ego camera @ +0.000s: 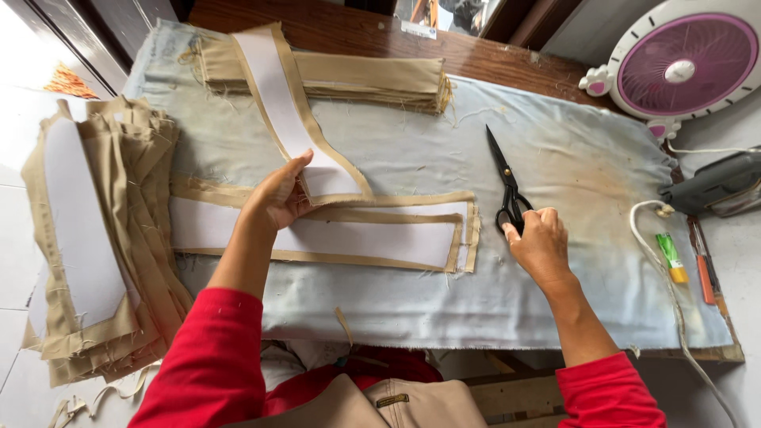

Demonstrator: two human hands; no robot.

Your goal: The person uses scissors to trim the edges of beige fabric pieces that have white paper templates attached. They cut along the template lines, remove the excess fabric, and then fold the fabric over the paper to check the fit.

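left hand [277,198] lifts a khaki strip [297,119]; right hand [539,242] touches black scissors [507,190].

Frayed khaki cloth strips [317,238] — black metal scissors [507,186]

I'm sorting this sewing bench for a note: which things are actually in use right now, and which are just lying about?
In use:
- tan fabric strip with white lining, held by the left hand
- black scissors, under the right hand
- lined strips flat on the pale cloth

Lying about:
- stack of cut pieces at left
- folded tan pile
- fan
- iron
- green tube
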